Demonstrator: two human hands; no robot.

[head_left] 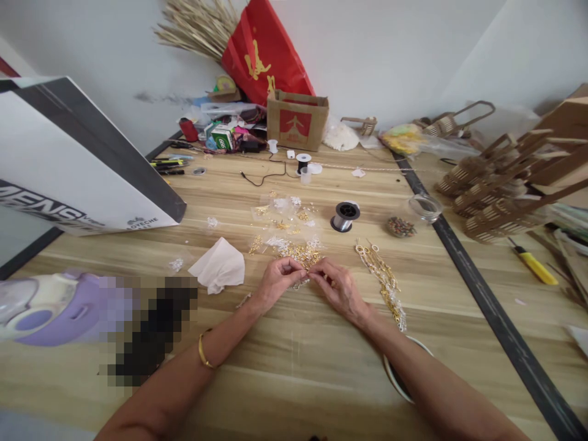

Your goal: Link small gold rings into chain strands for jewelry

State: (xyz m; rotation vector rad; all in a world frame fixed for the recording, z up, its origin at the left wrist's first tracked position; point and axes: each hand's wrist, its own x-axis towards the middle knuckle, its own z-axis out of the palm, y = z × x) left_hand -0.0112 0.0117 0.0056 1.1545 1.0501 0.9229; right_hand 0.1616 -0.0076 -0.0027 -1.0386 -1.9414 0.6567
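Note:
My left hand and my right hand meet fingertip to fingertip over the table, each in a pinch. Whatever lies between the fingertips is too small to name. Just beyond them spreads a pile of small gold and silver jewelry findings, with more gold and clear bits on plastic bags behind it. To the right of my right hand lie several gold and silver chains in a long bundle. A spool of silver wire stands behind my right hand. A crumpled white tissue rests left of my left hand.
A large white box and a purple-and-white appliance stand at the left. A jar of beads lies at the right, near wooden baskets and a yellow cutter. At the back are a cardboard box and a red bag.

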